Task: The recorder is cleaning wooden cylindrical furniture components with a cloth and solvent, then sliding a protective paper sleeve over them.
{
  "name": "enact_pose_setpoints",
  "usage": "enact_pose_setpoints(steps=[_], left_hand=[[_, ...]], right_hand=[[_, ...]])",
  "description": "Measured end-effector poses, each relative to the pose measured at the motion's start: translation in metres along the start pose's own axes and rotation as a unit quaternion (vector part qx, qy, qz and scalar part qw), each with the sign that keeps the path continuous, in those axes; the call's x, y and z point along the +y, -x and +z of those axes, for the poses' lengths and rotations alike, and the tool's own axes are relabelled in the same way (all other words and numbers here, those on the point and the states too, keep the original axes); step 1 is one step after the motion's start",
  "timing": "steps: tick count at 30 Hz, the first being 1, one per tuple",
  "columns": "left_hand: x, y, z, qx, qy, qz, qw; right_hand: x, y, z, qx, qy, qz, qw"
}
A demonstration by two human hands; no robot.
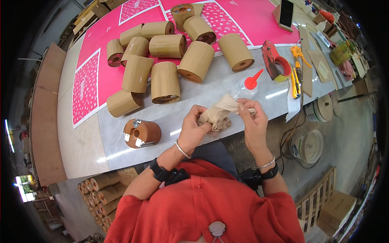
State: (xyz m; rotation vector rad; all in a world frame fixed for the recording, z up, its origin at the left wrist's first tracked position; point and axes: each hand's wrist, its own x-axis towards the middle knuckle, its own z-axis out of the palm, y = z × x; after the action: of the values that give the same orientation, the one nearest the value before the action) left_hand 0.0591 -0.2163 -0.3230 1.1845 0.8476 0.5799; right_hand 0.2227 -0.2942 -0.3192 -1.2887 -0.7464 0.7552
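A crumpled beige cloth rag [216, 117] is stretched between my two hands, just above the near edge of the table. My left hand [194, 128] pinches its bunched left part, and the fingers of my right hand [253, 124] grip the opposite end. Right behind the rag is a clear squeeze bottle [246, 90] with a red pointed nozzle, partly covered by the rag and my right hand. To the left of my hands stands a bare brown cylinder [149, 133] with a hole in its top and white and metal bits around it.
Several cardboard-wrapped cylinders [166, 81] crowd the table's middle, over pink printed sheets [95, 60]. At the right lie a red tape dispenser [274, 60], a yellow utility knife [296, 84] and an orange-yellow tool [298, 52]. A phone [286, 13] leans farther back. White buckets [306, 146] stand below.
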Motion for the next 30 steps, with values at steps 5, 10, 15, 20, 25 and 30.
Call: enact_pose_setpoints(steps=[5,10,15,20,25,30], left_hand=[[0.011,0.001,-0.003,0.01,0.007,0.01,1.0],[0.009,0.004,-0.004,0.039,-0.194,0.183,0.963],[0.008,0.006,-0.005,0.017,-0.171,0.251,0.952],[0.013,0.009,-0.005,-0.053,0.069,0.157,0.984],[0.02,0.002,-0.012,-0.085,-0.001,0.189,0.978],[0.051,0.001,-0.01,-0.19,0.078,-0.016,0.979]], right_hand=[[-0.003,-0.002,-0.016,0.051,0.104,-0.035,0.993],[-0.011,-0.004,-0.013,-0.076,0.211,-0.121,0.967],[-0.01,0.006,0.004,-0.224,0.214,-0.117,0.944],[-0.011,0.016,0.01,-0.262,0.018,0.025,0.965],[-0.012,0.012,-0.002,-0.249,-0.032,0.089,0.964],[-0.024,0.001,-0.023,-0.311,-0.033,0.132,0.941]])
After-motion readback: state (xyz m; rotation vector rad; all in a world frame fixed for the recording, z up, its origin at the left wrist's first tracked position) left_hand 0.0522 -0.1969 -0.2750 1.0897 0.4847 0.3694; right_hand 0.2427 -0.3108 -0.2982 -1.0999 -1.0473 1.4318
